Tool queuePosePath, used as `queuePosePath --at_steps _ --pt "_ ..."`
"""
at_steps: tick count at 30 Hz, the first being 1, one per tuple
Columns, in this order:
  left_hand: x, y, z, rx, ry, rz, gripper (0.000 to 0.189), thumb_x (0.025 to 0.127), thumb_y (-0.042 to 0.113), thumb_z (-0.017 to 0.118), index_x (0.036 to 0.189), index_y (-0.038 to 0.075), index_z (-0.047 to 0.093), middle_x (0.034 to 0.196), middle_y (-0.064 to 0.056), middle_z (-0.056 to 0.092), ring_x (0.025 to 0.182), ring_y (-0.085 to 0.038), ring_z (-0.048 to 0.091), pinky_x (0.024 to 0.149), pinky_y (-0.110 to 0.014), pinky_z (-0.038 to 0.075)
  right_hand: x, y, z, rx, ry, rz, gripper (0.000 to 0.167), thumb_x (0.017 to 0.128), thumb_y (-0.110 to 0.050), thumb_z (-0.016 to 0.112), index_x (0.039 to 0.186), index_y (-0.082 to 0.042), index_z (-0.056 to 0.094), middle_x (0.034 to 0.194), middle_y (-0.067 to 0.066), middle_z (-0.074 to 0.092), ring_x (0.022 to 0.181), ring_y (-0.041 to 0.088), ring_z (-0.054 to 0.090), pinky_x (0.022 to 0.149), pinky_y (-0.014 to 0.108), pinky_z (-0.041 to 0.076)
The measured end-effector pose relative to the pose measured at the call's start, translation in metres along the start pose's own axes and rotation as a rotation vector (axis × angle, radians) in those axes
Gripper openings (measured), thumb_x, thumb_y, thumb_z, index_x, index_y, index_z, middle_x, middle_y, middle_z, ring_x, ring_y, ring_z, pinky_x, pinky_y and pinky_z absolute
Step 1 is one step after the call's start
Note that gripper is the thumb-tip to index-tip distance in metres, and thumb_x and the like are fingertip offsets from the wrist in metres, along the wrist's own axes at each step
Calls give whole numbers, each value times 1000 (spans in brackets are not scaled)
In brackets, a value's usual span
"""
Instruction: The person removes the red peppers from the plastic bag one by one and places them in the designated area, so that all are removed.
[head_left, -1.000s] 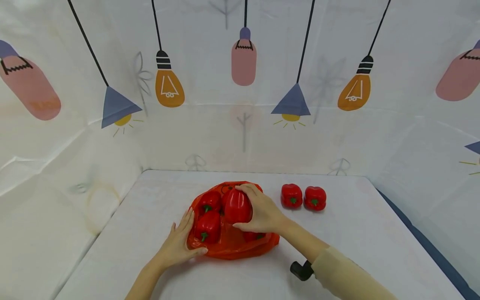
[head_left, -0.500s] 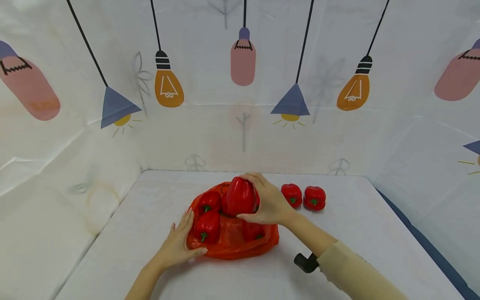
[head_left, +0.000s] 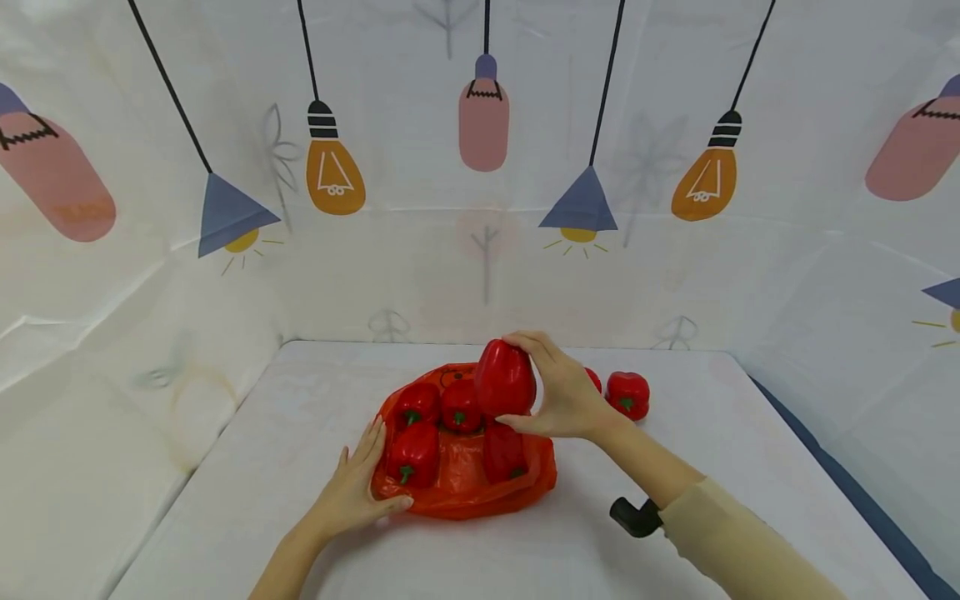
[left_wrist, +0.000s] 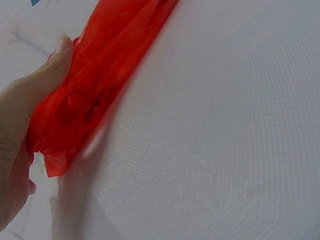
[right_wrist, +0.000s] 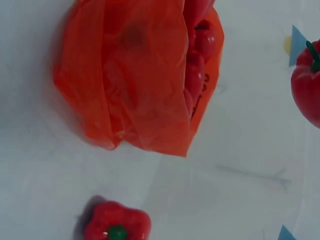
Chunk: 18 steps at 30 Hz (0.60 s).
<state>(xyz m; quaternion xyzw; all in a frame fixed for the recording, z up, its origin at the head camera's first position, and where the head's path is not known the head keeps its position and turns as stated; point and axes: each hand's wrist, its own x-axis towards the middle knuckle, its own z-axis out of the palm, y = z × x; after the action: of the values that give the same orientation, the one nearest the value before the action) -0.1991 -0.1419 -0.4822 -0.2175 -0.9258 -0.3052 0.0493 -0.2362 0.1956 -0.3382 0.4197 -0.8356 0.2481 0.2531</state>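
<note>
My right hand (head_left: pixel 558 387) grips a red bell pepper (head_left: pixel 504 379), thumb below and fingers over its top, raised above the back right of a red plastic bag (head_left: pixel 461 502). In the right wrist view this bell pepper (right_wrist: pixel 307 87) shows at the right edge, stem up; the hand is out of that view. Several more red bell peppers (head_left: pixel 414 456) lie inside the open-mouthed bag. My left hand (head_left: pixel 356 492) rests against the bag's left side, fingers extended and thumb along the front. In the left wrist view its thumb (left_wrist: pixel 60 57) touches the bag (left_wrist: pixel 90 85).
Right of the bag, a red bell pepper (head_left: pixel 627 395) stands on the white table (head_left: pixel 675 483); another (head_left: pixel 594 379) beside it is mostly hidden by my right hand. A white sheet printed with lamps (head_left: pixel 480 275) hangs behind the table. A black device (head_left: pixel 636 518) is at my right wrist.
My right hand has lifted the bell pepper up and to the right from among the others, uncovering those at the back and right of the bag. The left hand stays in place.
</note>
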Motion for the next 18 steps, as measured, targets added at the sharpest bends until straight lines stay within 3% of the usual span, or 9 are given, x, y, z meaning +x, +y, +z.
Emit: queuePosePath --at_steps 18 --pt "0 -2 2 14 10 17 117 70 59 76 149 -8 21 156 -23 17 142 -41 19 103 -73 11 -25 15 -44 -88 76 50 97 56 -26 91 136 -3 41 133 9 47 116 24 51 76 43 57"
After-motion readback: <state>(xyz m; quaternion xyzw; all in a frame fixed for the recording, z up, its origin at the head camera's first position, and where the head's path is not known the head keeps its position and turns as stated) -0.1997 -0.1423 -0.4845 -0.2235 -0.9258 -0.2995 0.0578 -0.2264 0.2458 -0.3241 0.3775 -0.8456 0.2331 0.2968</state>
